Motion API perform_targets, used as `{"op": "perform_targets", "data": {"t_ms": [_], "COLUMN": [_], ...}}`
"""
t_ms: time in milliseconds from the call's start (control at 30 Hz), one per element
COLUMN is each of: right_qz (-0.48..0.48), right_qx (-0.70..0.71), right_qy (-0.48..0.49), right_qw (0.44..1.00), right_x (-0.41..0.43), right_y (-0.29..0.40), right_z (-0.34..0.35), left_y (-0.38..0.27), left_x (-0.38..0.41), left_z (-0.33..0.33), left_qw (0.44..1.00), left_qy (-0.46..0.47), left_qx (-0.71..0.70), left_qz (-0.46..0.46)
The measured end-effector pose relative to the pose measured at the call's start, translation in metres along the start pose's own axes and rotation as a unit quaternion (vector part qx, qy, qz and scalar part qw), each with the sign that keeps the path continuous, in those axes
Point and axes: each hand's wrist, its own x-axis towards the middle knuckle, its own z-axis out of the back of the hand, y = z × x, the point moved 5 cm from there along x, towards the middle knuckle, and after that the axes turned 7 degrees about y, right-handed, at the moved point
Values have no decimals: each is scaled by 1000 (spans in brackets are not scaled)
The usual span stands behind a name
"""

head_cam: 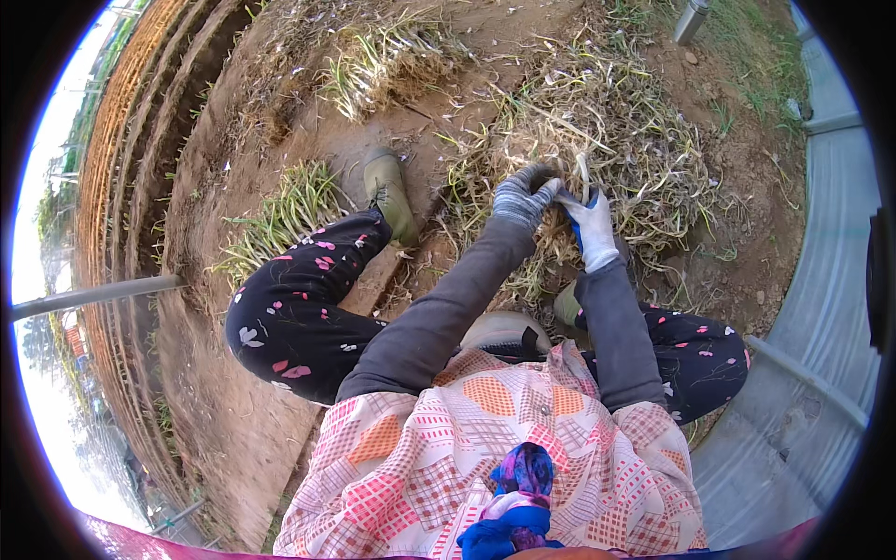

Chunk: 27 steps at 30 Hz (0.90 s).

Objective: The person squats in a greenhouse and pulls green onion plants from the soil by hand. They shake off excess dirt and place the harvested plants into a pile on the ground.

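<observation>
My left hand point(521, 197), in a grey striped knit glove, and my right hand point(590, 222), in a white glove with blue coating, meet over a heap of dry plant waste point(630, 140). Between them stands a pale stalk of a bulb plant point(582, 175), its lower end hidden by my fingers. The right fingers close around this stalk. The left fingers are bent beside it with the tips near the right thumb; whether they grip anything is not plain. Bundles of green-leaved plants with pale stems lie to the left, one beside my knee point(287, 210), another farther off point(378, 66).
My boot point(388, 196) stands on bare soil left of the heap. A metal post point(691, 21) rises at the upper right. Plastic sheeting point(833, 245) lines the right side. A metal pipe point(105, 295) and furrowed soil rows point(133, 140) lie at the left.
</observation>
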Motion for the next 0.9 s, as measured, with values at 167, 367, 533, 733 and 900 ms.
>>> {"op": "perform_targets", "data": {"t_ms": [167, 367, 533, 733, 900], "right_qz": [186, 47, -10, 39, 130], "right_qx": [-456, -398, 115, -102, -253], "right_qy": [-44, -75, 4, 15, -39], "right_qw": [869, 913, 993, 994, 958], "right_x": [-43, -39, -8, -17, -37], "right_y": [72, 44, -39, -11, 4], "right_z": [-43, -30, 10, -22, -41], "left_y": [-15, -24, -93, -42, -4], "left_x": [-7, -9, -9, -8, 0], "left_z": [6, 45, 100, 30, 23], "left_qw": [983, 979, 961, 990, 992], "left_qy": [-33, -137, -133, 14, -84], "left_qx": [166, -153, -239, -63, 40], "left_qz": [71, 2, -45, 129, 87]}}
